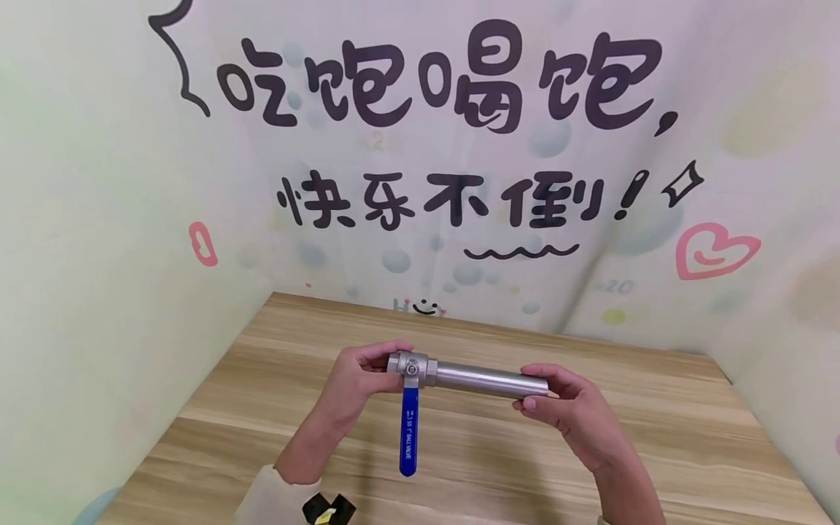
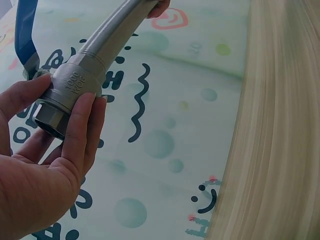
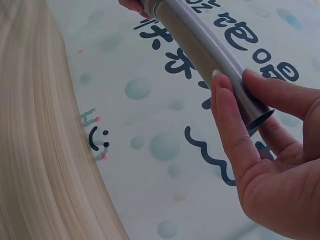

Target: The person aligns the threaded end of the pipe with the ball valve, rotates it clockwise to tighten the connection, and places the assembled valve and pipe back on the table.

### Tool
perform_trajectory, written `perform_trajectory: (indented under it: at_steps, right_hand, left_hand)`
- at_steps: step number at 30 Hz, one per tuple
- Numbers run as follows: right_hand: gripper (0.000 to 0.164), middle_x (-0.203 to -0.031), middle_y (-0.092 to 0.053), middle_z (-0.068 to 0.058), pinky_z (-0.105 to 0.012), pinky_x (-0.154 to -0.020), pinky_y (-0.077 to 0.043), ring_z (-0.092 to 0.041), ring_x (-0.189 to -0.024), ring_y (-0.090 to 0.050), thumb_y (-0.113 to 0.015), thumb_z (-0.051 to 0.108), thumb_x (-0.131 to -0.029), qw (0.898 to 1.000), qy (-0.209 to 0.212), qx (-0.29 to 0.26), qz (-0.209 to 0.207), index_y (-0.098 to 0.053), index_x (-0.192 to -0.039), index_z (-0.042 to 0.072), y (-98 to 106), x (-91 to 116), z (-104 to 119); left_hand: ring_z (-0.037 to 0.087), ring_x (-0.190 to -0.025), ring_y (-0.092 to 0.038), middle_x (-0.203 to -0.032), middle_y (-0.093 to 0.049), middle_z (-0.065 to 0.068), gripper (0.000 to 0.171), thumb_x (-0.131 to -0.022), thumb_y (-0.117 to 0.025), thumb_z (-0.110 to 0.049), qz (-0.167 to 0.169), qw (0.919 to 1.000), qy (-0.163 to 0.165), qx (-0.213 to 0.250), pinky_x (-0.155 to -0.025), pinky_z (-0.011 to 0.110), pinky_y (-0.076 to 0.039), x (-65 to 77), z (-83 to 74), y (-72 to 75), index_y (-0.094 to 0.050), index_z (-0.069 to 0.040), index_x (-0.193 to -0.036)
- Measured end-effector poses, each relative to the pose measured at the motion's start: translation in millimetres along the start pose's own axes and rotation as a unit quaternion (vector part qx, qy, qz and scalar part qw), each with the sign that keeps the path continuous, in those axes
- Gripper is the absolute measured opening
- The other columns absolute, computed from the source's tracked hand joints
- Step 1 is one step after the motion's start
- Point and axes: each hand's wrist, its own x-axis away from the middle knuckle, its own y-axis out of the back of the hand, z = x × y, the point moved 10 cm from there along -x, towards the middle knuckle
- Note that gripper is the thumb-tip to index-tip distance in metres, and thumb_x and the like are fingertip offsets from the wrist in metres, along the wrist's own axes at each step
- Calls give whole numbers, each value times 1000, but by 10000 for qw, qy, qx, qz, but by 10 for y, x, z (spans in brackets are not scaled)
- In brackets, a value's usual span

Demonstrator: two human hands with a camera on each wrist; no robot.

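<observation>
A metal ball valve (image 1: 412, 369) with a blue lever handle (image 1: 409, 430) is joined to a steel pipe (image 1: 482, 379). My left hand (image 1: 354, 383) grips the valve body at its left end, thumb and fingers on opposite sides, as the left wrist view shows. Raised "1000 WOG" lettering marks the valve body (image 2: 75, 82). At the other end, my right hand (image 1: 574, 408) pinches the pipe near its open mouth; in the right wrist view the thumb and fingers close about the pipe (image 3: 200, 47). The assembly is held above the table, and the lever points toward me.
The wooden table (image 1: 262, 379) lies below both hands. Behind it stands a pale printed backdrop (image 1: 420, 270) with dark lettering, and side walls rise left and right. A black item with a yellow mark (image 1: 328, 509) sits at the left sleeve.
</observation>
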Motion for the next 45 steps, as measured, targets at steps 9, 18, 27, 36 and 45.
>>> perform_trajectory:
  at_steps: [9, 18, 27, 36, 45]
  right_hand:
    - [29, -101, -63, -6, -32, -82, -59, -19, -86, -70, -62, -2, -90, 9998, -106, 154, -119, -65, -117, 6, 20, 7, -5]
    - [27, -101, -63, -5, -31, -84, -58, -19, -87, -71, -61, 0, -91, 9998, -81, 92, -175, -66, -118, 5, 29, 6, 3]
    - [24, -101, -64, -5, -31, -85, -58, -19, -87, -70, -61, 2, -92, 9995, -87, 165, -259, -67, -116, 6, 18, 32, 13]
    - [22, -102, -64, -5, -29, -83, -58, -18, -87, -70, -59, 2, -94, 9994, -171, 53, -295, -69, -112, 11, 21, 2, -6]
    - [22, -102, -66, -7, -29, -85, -57, -18, -87, -70, -60, 4, -94, 9984, -457, -59, -318, -62, -117, 1, 61, -64, -143]
  left_hand:
    - [22, -93, -62, -108, -64, 19, 43, -76, -73, 4, 55, 10000, -36, 43, -74, 31, -59, 4, 8, -5, -64, 10, -118]
    - [23, -93, -63, -108, -65, 15, 43, -76, -73, 3, 20, 9999, 22, 103, -74, 32, -59, -2, 10, 0, -66, 5, -118]
    - [23, -93, -63, -110, -65, 21, 45, -75, -73, 5, 153, 9999, -58, 3, -75, 31, -59, 10, -4, -25, -63, 10, -118]
    - [22, -94, -62, -111, -65, 21, 45, -74, -74, 5, 228, 9997, -53, -38, -75, 30, -59, 12, 0, -29, -63, 10, -118]
    - [21, -98, -61, -112, -67, 15, 44, -73, -76, 4, 217, 9996, 152, -107, -80, 31, -57, -29, 118, 19, -66, 6, -116]
